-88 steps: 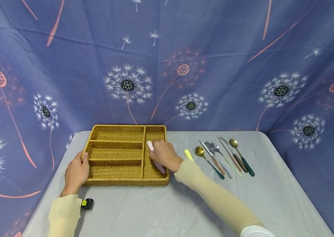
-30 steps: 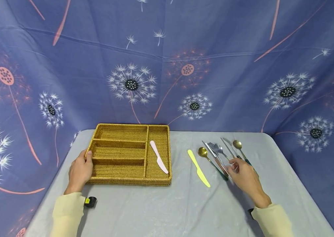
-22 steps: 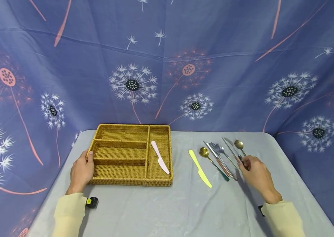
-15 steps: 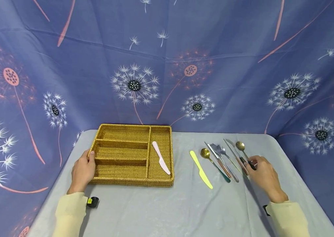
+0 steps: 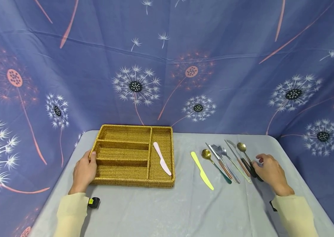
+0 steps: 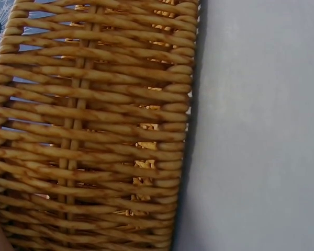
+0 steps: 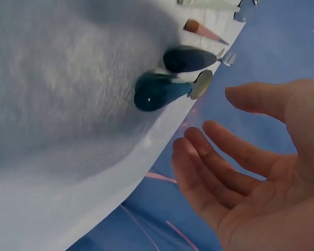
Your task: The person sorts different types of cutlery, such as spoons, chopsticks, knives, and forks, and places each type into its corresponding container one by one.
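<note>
At the left of the head view, my left hand (image 5: 84, 171) grips the left rim of a woven cutlery tray (image 5: 131, 182), thumb over the edge. Its wicker side (image 6: 94, 130) fills much of the left wrist view. A pink knife (image 5: 161, 158) lies in the tray's right compartment. My right hand (image 5: 271, 171) hovers at the right end of the cutlery row, beside a gold spoon (image 5: 242, 147) and a dark-handled knife (image 5: 245, 163). In the right wrist view, nothing lies between its loosely bent fingers (image 7: 191, 183); the spoon's dark green handle (image 7: 159, 93) is close by.
Between tray and right hand lie a yellow knife (image 5: 202, 171), a gold spoon with a green handle (image 5: 206, 154), a fork (image 5: 216, 149) and more knives and spoons. The grey tabletop (image 5: 143, 214) meets a blue patterned cloth (image 5: 229, 82) behind.
My right hand has let go of the pink knife in the tray, then passed over the cutlery to the row's right end. The left hand stays on the tray.
</note>
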### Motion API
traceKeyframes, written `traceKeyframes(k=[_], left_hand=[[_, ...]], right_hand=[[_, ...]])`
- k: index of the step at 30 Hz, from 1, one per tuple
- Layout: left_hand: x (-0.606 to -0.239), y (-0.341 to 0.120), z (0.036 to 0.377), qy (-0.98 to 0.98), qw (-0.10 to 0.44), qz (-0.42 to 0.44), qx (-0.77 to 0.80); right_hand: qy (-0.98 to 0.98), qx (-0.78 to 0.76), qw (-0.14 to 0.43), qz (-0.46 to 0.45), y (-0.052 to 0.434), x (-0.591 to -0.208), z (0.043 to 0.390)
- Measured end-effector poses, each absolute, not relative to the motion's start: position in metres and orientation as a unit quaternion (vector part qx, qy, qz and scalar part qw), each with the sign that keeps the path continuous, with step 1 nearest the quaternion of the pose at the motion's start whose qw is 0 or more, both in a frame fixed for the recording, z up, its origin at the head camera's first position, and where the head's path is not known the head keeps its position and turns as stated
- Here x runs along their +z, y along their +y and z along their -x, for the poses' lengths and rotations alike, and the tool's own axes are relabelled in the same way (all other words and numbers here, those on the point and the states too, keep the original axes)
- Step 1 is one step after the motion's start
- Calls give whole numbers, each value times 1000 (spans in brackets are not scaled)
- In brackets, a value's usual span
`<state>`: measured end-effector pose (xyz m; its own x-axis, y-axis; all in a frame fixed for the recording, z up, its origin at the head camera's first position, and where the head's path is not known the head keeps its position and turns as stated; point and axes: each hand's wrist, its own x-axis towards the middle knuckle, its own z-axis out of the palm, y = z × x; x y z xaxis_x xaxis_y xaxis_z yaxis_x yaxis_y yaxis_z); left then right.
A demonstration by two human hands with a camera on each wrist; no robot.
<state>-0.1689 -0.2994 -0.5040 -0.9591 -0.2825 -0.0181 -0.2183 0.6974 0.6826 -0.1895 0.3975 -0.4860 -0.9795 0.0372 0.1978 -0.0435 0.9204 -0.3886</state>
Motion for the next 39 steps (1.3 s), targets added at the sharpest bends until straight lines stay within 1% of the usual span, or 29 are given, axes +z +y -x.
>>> traceKeyframes(k=[7, 9, 17, 27, 31, 39], left_hand=[[-504, -299, 170, -920, 40, -138, -364], [-505, -299, 169, -920, 41, -140, -365], [-505, -300, 170, -920, 33, -140, -365], [-505, -298, 171, -920, 55, -139, -363], [-505, -298, 171, -920, 53, -143, -361], [-504, -298, 170, -921, 48, -141, -361]], right_hand=[[-980, 194, 44, 2, 406, -488, 199], [-981, 193, 38, 1, 407, -490, 202], [-979, 201, 34, -2, 407, -497, 211], [-978, 207, 28, 6, 406, -496, 216], [-978, 207, 27, 13, 405, -496, 216], [-977, 210, 39, 16, 405, -497, 216]])
